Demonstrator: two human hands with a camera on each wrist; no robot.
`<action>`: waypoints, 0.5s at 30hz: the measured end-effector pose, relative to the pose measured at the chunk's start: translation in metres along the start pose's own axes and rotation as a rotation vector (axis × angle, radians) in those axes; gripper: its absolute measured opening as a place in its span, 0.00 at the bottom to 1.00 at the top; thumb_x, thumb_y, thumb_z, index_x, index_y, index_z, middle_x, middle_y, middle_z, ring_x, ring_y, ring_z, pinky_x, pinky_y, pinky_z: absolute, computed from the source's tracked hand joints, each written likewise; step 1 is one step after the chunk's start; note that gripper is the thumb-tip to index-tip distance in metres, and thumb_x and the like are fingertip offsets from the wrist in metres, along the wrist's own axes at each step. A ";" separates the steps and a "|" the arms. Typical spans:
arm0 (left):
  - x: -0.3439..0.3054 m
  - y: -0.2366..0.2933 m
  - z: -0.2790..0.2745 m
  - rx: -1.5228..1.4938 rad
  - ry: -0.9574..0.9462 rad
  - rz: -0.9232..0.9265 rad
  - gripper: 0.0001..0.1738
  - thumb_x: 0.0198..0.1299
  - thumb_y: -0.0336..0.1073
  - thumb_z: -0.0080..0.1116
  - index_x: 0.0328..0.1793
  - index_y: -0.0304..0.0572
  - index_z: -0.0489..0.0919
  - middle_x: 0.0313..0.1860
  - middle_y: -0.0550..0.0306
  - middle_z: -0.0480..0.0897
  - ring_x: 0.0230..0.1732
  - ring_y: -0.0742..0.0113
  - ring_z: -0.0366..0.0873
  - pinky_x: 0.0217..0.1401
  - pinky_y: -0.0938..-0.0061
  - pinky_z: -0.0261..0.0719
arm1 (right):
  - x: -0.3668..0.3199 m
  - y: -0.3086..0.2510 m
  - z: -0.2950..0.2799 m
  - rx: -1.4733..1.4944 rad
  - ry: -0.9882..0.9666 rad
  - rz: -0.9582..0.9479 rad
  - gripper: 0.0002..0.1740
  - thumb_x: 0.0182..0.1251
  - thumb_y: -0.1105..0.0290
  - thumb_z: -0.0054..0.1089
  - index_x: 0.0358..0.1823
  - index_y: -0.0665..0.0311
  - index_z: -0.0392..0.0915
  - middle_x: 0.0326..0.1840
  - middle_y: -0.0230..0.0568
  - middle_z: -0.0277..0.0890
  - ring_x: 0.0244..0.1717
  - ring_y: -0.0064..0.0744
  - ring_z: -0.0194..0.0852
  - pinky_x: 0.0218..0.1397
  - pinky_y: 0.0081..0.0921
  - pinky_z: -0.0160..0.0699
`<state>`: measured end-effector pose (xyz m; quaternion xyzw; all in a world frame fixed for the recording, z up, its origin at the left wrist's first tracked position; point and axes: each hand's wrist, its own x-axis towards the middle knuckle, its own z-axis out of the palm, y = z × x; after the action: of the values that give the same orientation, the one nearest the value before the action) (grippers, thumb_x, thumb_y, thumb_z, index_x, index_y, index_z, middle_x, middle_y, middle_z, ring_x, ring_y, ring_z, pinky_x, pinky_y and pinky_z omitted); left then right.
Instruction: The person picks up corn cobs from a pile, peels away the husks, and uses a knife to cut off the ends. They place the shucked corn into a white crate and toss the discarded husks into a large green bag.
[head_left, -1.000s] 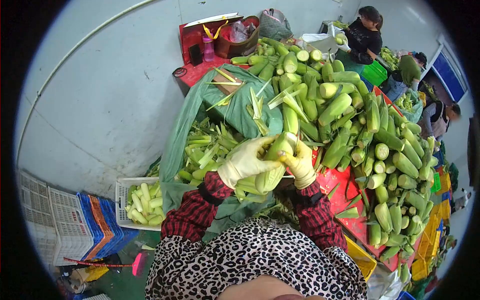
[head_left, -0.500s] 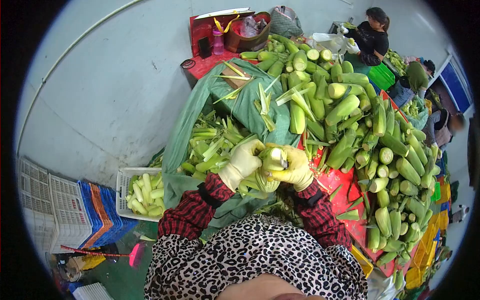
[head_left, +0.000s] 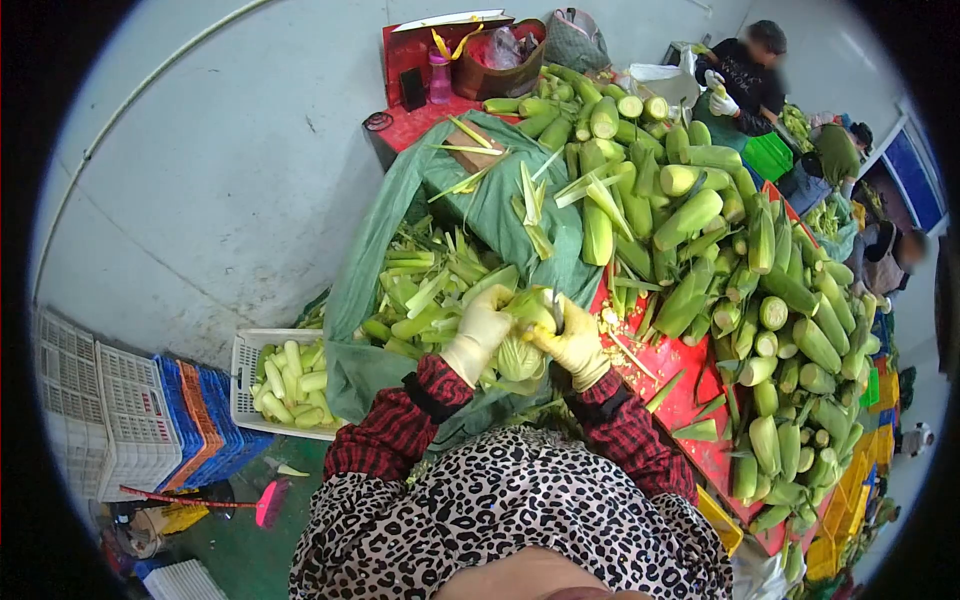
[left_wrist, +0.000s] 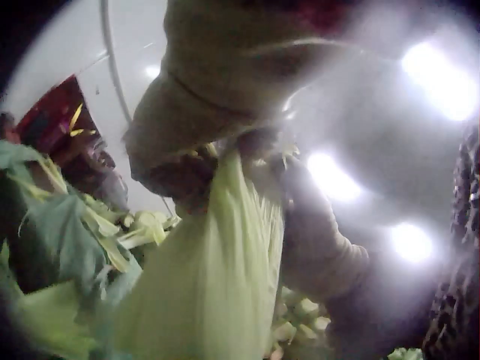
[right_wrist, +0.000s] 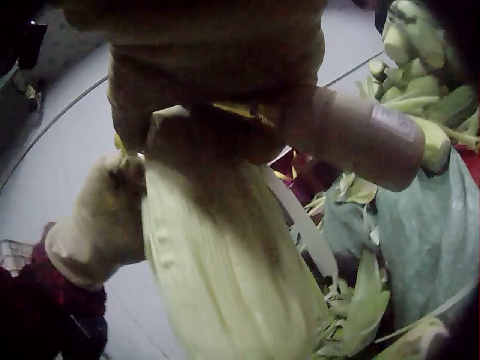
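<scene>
In the head view, my gloved left hand [head_left: 478,338] grips an ear of corn [head_left: 522,358] in its pale green husk. My gloved right hand [head_left: 575,345] is at the ear's upper end, holding a small knife [head_left: 557,312] whose grey blade shows beside the thumb; its handle is hidden in the glove. The right wrist view has the husk [right_wrist: 217,255] hanging broad below the fingers, with the left glove [right_wrist: 97,225] at its side. From the left wrist, the husk [left_wrist: 217,277] runs down between both gloves.
Many unpeeled ears [head_left: 690,220] are heaped on the red table [head_left: 650,355]. A green sack [head_left: 350,340] of stripped husks opens before me. Trimmed ears lie in a white crate [head_left: 240,385], near stacked crates [head_left: 130,430]. Other people work at the back right.
The ear has tipped in my hands, its husk end now lower and facing me. My right hand has shifted slightly left and down. Pale bits now lie on the red table beside the right hand.
</scene>
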<state>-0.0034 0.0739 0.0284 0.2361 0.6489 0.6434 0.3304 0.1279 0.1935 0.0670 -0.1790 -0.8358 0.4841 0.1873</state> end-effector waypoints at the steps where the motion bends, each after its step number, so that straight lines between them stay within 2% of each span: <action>1: -0.006 0.012 0.001 -0.018 -0.074 0.082 0.29 0.46 0.16 0.57 0.59 0.34 0.75 0.50 0.55 0.81 0.50 0.67 0.79 0.55 0.74 0.76 | 0.000 0.001 -0.002 0.065 0.010 -0.010 0.39 0.46 0.44 0.73 0.57 0.60 0.76 0.46 0.48 0.82 0.47 0.44 0.83 0.51 0.35 0.79; 2: -0.013 0.027 0.003 -0.037 -0.147 0.168 0.32 0.46 0.17 0.58 0.63 0.34 0.74 0.53 0.55 0.80 0.54 0.67 0.78 0.59 0.73 0.75 | 0.000 -0.001 -0.007 0.014 -0.007 -0.070 0.39 0.46 0.44 0.73 0.57 0.60 0.77 0.45 0.48 0.82 0.46 0.46 0.83 0.50 0.35 0.79; 3: -0.026 0.055 0.006 -0.101 -0.194 0.178 0.35 0.48 0.19 0.61 0.66 0.38 0.71 0.59 0.56 0.77 0.59 0.67 0.75 0.66 0.72 0.70 | 0.002 -0.004 -0.013 -0.037 -0.025 -0.131 0.39 0.46 0.45 0.73 0.57 0.60 0.77 0.45 0.48 0.82 0.45 0.47 0.83 0.49 0.35 0.79; 6: -0.022 0.069 -0.005 0.261 -0.367 0.223 0.38 0.46 0.19 0.63 0.68 0.40 0.70 0.61 0.56 0.76 0.60 0.67 0.74 0.65 0.73 0.71 | 0.004 -0.003 -0.021 -0.051 -0.108 -0.265 0.35 0.47 0.48 0.73 0.53 0.62 0.78 0.41 0.48 0.81 0.41 0.49 0.82 0.46 0.35 0.79; 7: -0.018 0.060 -0.003 0.167 -0.348 0.204 0.33 0.46 0.20 0.63 0.64 0.39 0.75 0.55 0.57 0.79 0.56 0.67 0.77 0.62 0.74 0.73 | 0.003 -0.004 -0.021 -0.005 -0.117 -0.287 0.34 0.48 0.48 0.74 0.52 0.63 0.78 0.40 0.48 0.81 0.40 0.50 0.82 0.45 0.35 0.79; 10: -0.023 0.067 0.003 0.283 -0.188 0.085 0.25 0.45 0.19 0.62 0.55 0.36 0.80 0.47 0.58 0.83 0.48 0.68 0.80 0.54 0.75 0.77 | 0.001 -0.002 -0.020 0.003 -0.159 -0.331 0.33 0.48 0.50 0.74 0.51 0.66 0.78 0.38 0.49 0.81 0.38 0.50 0.82 0.43 0.35 0.79; 13: -0.011 0.026 0.003 0.009 -0.063 0.101 0.18 0.46 0.19 0.59 0.46 0.37 0.81 0.37 0.56 0.84 0.37 0.67 0.81 0.44 0.73 0.80 | 0.000 0.004 -0.021 0.043 -0.228 -0.324 0.34 0.48 0.52 0.75 0.52 0.67 0.78 0.37 0.48 0.80 0.37 0.44 0.82 0.43 0.33 0.79; 15: -0.009 0.016 -0.002 -0.287 -0.072 -0.085 0.15 0.45 0.17 0.58 0.40 0.38 0.79 0.37 0.56 0.83 0.36 0.67 0.80 0.43 0.75 0.80 | 0.000 0.015 -0.015 0.074 -0.246 -0.315 0.36 0.48 0.53 0.75 0.56 0.67 0.77 0.38 0.46 0.81 0.37 0.37 0.82 0.43 0.30 0.79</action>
<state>-0.0010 0.0667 0.0456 0.1818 0.5475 0.7059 0.4109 0.1372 0.2112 0.0605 0.0216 -0.8515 0.4977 0.1635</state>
